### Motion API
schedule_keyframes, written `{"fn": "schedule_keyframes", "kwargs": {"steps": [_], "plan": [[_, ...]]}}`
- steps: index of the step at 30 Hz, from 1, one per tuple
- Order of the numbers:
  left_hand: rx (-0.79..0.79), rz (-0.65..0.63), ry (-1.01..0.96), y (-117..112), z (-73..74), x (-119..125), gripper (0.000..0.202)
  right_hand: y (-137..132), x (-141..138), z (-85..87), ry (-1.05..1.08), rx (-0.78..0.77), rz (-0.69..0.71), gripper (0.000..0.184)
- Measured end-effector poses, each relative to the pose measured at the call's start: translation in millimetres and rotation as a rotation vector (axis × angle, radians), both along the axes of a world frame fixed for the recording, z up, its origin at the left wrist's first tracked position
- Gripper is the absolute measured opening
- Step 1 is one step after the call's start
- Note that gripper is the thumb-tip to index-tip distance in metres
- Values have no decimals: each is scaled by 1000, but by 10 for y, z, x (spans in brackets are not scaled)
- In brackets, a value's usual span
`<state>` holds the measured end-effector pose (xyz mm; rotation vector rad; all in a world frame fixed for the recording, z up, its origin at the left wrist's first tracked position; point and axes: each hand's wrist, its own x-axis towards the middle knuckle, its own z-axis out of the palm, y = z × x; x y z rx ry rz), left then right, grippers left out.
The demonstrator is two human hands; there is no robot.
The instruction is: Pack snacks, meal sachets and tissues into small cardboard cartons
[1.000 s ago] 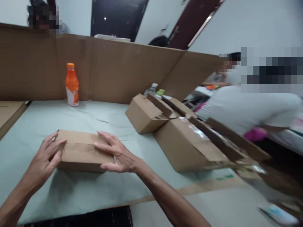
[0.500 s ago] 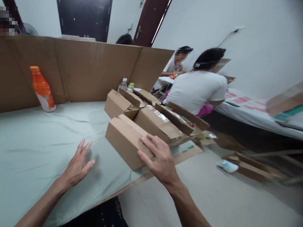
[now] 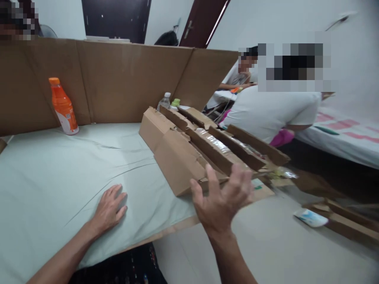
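Note:
A brown cardboard box [image 3: 180, 161] sits at the table's right side, lined up against other open cardboard boxes [image 3: 219, 150], one with shiny clear tape along its edge. My right hand [image 3: 222, 193] is at the box's near end, fingers spread and raised; whether a fingertip touches the cardboard I cannot tell. My left hand [image 3: 111, 207] rests palm down on the pale green tablecloth [image 3: 89, 165], fingers stretched out, holding nothing.
A cardboard screen [image 3: 133, 83] stands along the table's back. Before it are an orange bottle [image 3: 62, 106] and a clear bottle [image 3: 164, 101]. A person in a white shirt [image 3: 272, 110] sits at the right. Below, a cardboard box [image 3: 346, 221] and a white-blue packet [image 3: 310, 217] lie on the floor.
The near box has shifted back against the other boxes, closing the gap. My right hand has lifted off its top to its near end. My left hand has lowered onto the cloth.

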<state>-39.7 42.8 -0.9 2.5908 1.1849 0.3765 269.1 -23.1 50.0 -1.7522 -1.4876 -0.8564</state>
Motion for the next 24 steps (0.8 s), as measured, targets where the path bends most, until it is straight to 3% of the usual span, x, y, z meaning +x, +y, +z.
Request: {"fn": "schedule_keyframes", "kwargs": {"steps": [3, 6, 9, 13, 16, 24], "plan": [[3, -7, 34, -22, 8, 44, 39, -153, -358, -125, 12, -47, 266, 63], [6, -12, 78, -56, 11, 77, 44, -61, -697, -410, 74, -307, 465, 37], [4, -27, 134, -136, 14, 96, 54, 129, -867, -777, 103, -547, 414, 38], [3, -29, 190, -332, 27, 115, 66, 219, -848, -1104, 62, -632, 383, 46], [9, -24, 209, -527, 40, 120, 70, 163, -793, -1148, 17, -656, 383, 48], [31, -9, 243, -1042, 34, 52, 71, -43, -834, -1058, 26, -688, 323, 49]]}}
